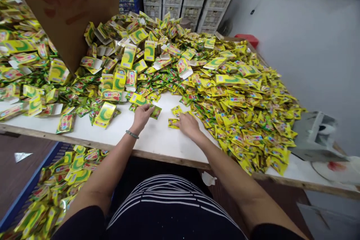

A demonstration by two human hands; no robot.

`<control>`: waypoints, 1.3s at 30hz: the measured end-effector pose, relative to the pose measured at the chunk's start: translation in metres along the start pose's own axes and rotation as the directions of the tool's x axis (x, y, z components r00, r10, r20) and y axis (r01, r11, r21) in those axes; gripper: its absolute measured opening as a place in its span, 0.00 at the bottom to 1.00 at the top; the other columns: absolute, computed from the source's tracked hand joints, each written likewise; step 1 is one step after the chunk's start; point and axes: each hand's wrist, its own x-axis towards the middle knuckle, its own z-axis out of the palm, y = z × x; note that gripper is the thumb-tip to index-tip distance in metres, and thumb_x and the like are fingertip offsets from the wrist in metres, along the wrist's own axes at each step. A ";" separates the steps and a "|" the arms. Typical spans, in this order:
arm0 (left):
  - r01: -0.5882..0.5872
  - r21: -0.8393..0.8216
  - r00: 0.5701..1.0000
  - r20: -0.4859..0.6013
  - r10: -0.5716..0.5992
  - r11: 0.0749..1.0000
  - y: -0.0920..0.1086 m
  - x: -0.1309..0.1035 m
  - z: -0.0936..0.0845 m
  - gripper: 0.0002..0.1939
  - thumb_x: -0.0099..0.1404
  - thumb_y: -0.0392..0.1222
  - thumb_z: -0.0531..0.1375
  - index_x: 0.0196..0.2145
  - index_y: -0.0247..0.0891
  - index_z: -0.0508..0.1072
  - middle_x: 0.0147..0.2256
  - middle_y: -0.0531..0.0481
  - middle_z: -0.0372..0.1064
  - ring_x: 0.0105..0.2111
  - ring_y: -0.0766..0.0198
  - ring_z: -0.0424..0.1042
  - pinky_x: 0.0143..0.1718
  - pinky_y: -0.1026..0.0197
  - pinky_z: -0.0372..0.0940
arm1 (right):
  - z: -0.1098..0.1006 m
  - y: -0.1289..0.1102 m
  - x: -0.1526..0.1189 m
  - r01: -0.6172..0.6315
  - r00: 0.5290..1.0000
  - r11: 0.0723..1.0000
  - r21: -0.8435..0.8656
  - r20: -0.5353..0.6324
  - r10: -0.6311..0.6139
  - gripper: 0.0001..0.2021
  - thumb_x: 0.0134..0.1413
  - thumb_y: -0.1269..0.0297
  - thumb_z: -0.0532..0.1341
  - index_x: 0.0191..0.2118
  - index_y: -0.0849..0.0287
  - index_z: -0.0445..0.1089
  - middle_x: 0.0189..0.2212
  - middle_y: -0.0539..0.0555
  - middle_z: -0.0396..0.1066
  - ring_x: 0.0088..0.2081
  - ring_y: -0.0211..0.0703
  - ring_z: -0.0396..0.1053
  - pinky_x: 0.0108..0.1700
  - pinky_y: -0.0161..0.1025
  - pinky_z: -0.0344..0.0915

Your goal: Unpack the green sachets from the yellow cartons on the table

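My left hand [141, 117], with a beaded bracelet at the wrist, pinches a small green sachet [156, 112] over the white tabletop [161, 138]. To its right, my right hand [189, 124] has its fingers curled down on small yellow sachets. One yellow sachet [173, 123] lies under my thumb, and another yellow sachet [176, 110] is at my fingertips. Part of the right hand's grip is hidden behind its own fingers. Just beyond my left hand lies a yellow printed box [138, 99].
A large heap of yellow sachets [242, 112] covers the right side. Small printed boxes [128, 56] pile over green sachets at the back and left, beside a cardboard panel [67, 11]. A blue crate [30, 191] of boxes stands below. A grey device [312, 135] sits far right.
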 end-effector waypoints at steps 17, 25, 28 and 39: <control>0.035 0.016 0.992 -0.119 -0.033 0.999 -0.018 0.000 0.004 0.16 0.57 0.53 0.64 0.23 0.36 0.73 0.19 0.54 0.63 0.24 0.66 0.64 0.24 0.65 0.56 | 0.032 -0.010 0.047 0.075 0.995 0.870 0.487 0.021 -0.097 0.13 0.50 0.56 0.66 0.28 0.55 0.61 0.26 0.49 0.66 0.30 0.42 0.64 0.33 0.37 0.57; 0.214 -0.197 0.964 0.203 -0.173 0.957 -0.004 -0.012 0.016 0.21 0.52 0.56 0.70 0.27 0.34 0.75 0.22 0.53 0.69 0.24 0.66 0.69 0.28 0.62 0.66 | 0.042 -0.013 0.047 0.101 0.982 0.593 0.799 0.015 -0.189 0.17 0.42 0.49 0.68 0.27 0.56 0.64 0.22 0.45 0.63 0.25 0.37 0.59 0.28 0.35 0.56; 0.297 -0.249 0.930 0.294 -0.220 0.922 -0.001 -0.014 0.019 0.24 0.43 0.51 0.75 0.33 0.32 0.77 0.25 0.51 0.73 0.25 0.64 0.73 0.32 0.59 0.69 | 0.044 -0.009 0.046 0.048 0.990 0.569 0.821 0.038 -0.139 0.16 0.40 0.52 0.69 0.29 0.56 0.66 0.23 0.45 0.64 0.25 0.36 0.60 0.27 0.34 0.57; 0.202 -0.210 0.971 0.168 -0.168 0.957 0.006 -0.018 0.022 0.22 0.44 0.54 0.73 0.27 0.34 0.75 0.24 0.51 0.72 0.25 0.66 0.69 0.29 0.63 0.64 | 0.042 -0.029 0.026 -0.206 0.965 0.217 0.954 0.235 -0.120 0.25 0.37 0.46 0.72 0.39 0.58 0.75 0.37 0.55 0.76 0.36 0.46 0.75 0.36 0.43 0.76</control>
